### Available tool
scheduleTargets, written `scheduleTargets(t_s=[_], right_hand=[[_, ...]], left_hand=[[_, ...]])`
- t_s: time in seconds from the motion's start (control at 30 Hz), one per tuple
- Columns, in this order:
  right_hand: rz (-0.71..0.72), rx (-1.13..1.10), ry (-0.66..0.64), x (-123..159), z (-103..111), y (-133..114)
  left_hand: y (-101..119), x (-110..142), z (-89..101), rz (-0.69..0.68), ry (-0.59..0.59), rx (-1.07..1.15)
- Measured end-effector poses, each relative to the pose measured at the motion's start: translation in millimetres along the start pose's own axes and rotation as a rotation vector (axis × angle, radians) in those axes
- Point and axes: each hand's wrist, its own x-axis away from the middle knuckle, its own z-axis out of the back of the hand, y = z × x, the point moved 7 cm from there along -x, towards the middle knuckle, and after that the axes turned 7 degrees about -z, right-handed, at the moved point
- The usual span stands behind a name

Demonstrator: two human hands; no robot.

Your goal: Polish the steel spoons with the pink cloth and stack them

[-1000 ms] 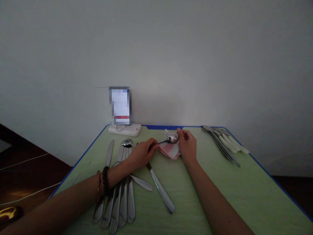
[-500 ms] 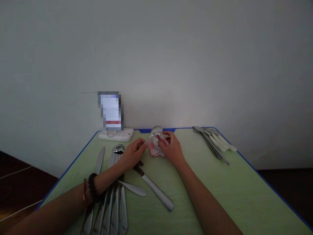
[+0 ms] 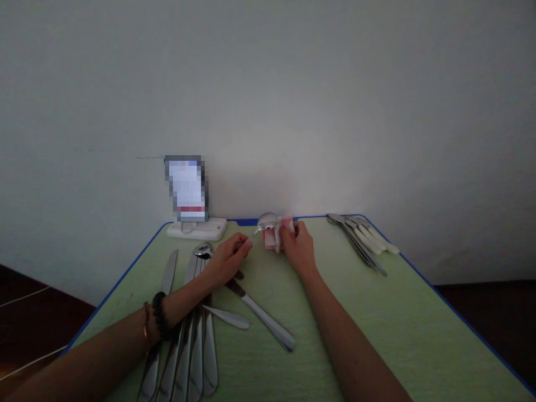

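Note:
My left hand (image 3: 229, 254) grips a metal spoon (image 3: 268, 221) by its handle, with the bowl held up near the far edge of the table. In my right hand (image 3: 298, 245) is a crumpled pink-and-white cloth (image 3: 273, 237), pinched right beside and partly behind the spoon's bowl. Whether the cloth touches the bowl is hard to make out. Below my left forearm lie several metal knives and spoons (image 3: 202, 357). A knife with a thick metal handle (image 3: 270, 322) rests between my arms, its far end partly hidden by my left hand.
At the far right of the green table (image 3: 360, 312) lie dark metal spoons (image 3: 355, 243) and white-handled cutlery (image 3: 372, 237). A blurred-out phone (image 3: 187, 190) stands on a white base (image 3: 197, 229) at the back left. The wall rises directly behind the table.
The cloth in my right hand has shifted slightly up and right, off the spoon's neck, so more of the handle shows. My left hand keeps its hold. The view has tilted slightly.

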Motion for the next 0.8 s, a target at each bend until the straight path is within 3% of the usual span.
scheduleTargets(t_s=[0.33, 0.53, 0.8], right_hand=[[-0.042, -0.383, -0.046, 6.0, 0.6, 4.7], [0.039, -0.289, 0.020, 2.4, 4.7, 0.2], [-0.087, -0.382, 0.057, 3.1, 5.6, 5.4]], left_hand=[[-3.8, 2.0, -5.1, 0.009, -0.042, 0.065], [1.9, 1.1, -2.4, -0.037, -0.022, 0.001], [-2.0, 3.7, -5.5, 0.014, -0.056, 0.031]])
